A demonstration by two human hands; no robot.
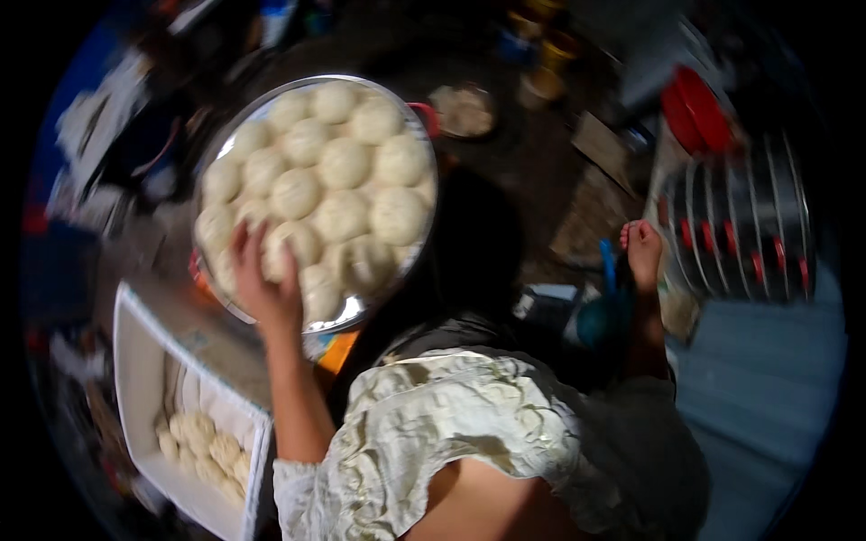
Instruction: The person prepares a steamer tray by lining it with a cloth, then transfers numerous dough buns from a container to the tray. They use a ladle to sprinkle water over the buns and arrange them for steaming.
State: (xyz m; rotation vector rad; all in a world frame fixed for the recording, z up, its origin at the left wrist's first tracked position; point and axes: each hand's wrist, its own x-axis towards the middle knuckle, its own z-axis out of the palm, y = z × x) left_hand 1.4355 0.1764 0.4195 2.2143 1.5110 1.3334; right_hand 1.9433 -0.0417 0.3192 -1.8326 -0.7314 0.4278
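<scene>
A round metal steamer tray with red handles stands in front of me, left of the middle. Pale, round dough buns fill most of it in close rows. My left hand reaches over its near left part, fingers spread and touching the buns there. Whether it grips one of them is hard to see, as the fingers cover part of the dough. Away from the tray, out to the right, my right hand is raised with its fingers curled in and nothing visible in it.
At the lower left stands a white-lined box with more dough buns inside. A stack of metal steamer tiers with red handles stands at the right, near a red basin. A yellow bucket is at the back.
</scene>
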